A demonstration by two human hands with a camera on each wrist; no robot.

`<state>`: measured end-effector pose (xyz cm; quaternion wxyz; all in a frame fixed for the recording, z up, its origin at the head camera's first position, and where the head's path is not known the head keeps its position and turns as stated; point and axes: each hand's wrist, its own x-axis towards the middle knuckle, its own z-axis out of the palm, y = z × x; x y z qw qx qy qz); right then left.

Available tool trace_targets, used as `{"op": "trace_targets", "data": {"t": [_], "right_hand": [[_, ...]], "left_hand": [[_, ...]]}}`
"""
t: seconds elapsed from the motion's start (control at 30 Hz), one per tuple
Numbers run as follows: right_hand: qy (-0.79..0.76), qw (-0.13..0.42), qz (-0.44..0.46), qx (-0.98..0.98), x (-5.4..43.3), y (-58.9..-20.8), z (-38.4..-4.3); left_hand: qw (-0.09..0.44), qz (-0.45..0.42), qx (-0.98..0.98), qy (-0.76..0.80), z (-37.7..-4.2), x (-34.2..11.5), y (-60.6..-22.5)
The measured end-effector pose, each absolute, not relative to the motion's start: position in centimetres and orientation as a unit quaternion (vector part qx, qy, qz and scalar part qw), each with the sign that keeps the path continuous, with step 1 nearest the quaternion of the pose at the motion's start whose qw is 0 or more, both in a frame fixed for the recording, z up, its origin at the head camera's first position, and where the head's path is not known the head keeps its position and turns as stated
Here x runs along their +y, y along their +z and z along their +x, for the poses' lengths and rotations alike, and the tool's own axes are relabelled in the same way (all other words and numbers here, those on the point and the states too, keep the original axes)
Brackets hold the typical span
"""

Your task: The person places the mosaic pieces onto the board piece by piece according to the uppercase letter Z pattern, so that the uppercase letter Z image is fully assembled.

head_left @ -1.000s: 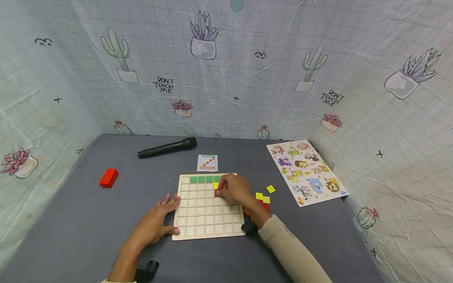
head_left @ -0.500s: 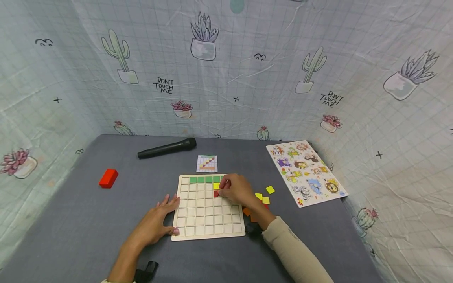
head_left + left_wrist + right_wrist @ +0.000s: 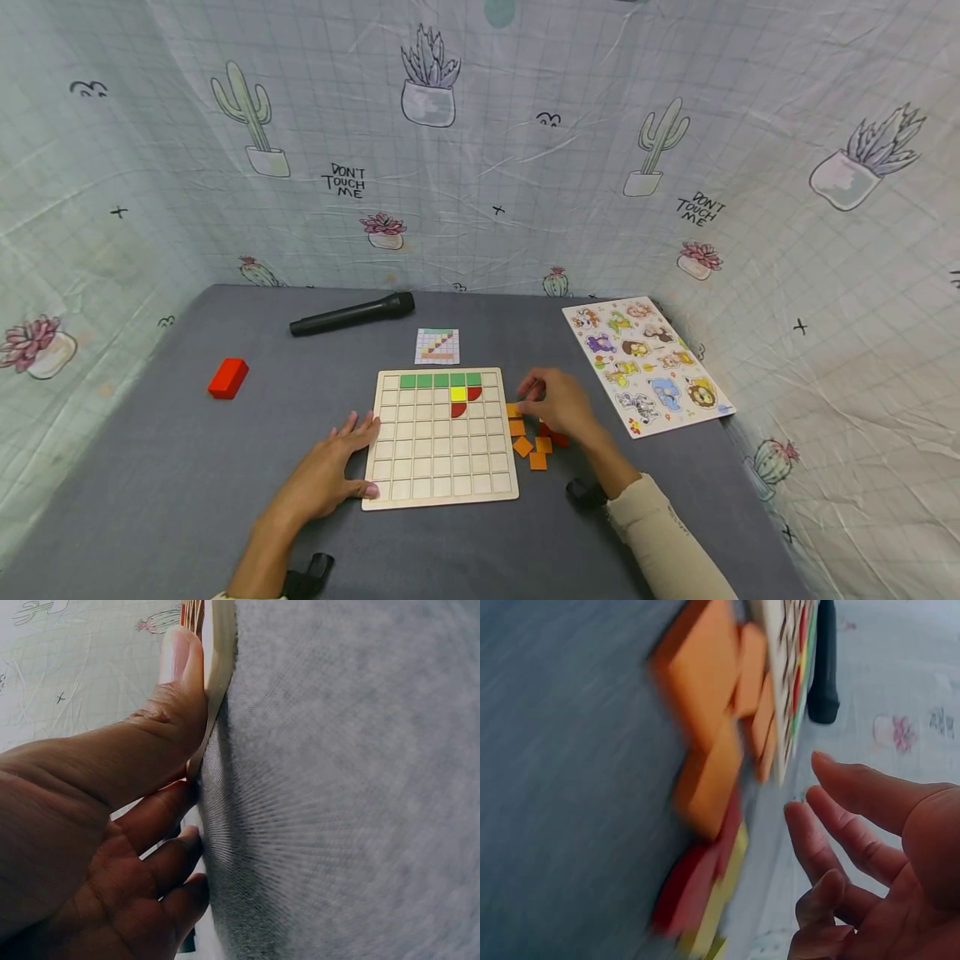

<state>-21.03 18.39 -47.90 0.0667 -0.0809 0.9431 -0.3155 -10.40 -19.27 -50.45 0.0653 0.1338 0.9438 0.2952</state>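
My left hand (image 3: 337,467) rests along the left side of the pale wooden grid board (image 3: 442,454), fingers spread, thumb on the near-left corner. In the left wrist view the thumb (image 3: 180,664) lies against the board's edge. On the board are a row of green tiles (image 3: 440,381), a yellow tile (image 3: 457,394) and two red quarter-round pieces (image 3: 458,410). Off the board's right side, my right hand (image 3: 561,404) hovers over loose pieces. Its thumb and fingers are apart with nothing between them in the right wrist view. Orange square tiles (image 3: 537,461) and red pieces (image 3: 690,889) lie below it.
A small printed pattern card (image 3: 437,347) lies behind the board, with a black microphone (image 3: 352,315) at its back left. One red block (image 3: 228,378) sits far left. An animal picture board (image 3: 651,367) lies at the right. Patterned cloth (image 3: 480,167) hangs behind the table.
My right hand has let go of a red quarter-round piece beside the yellow tile and moved right, off the board to the loose pieces. My left hand has stayed in place.
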Motion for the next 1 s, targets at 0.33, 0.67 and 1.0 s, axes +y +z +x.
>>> {"op": "trace_targets", "data": {"t": [0.33,0.67,1.0], "right_hand": [[-0.244,0.079,-0.056,0.965,21.2,-48.6,-21.1],[-0.233,0.089,-0.069,0.966,21.2,-48.8,-21.1],[-0.251,0.094,-0.085,0.960,21.5,-48.8,-20.9]], "left_hand": [[0.053,0.146,0.944,0.293,-10.4,-19.5,-50.7],[0.059,0.140,0.944,0.294,-10.3,-19.4,-50.4],[0.062,0.140,0.944,0.292,-10.3,-19.4,-50.3]]}}
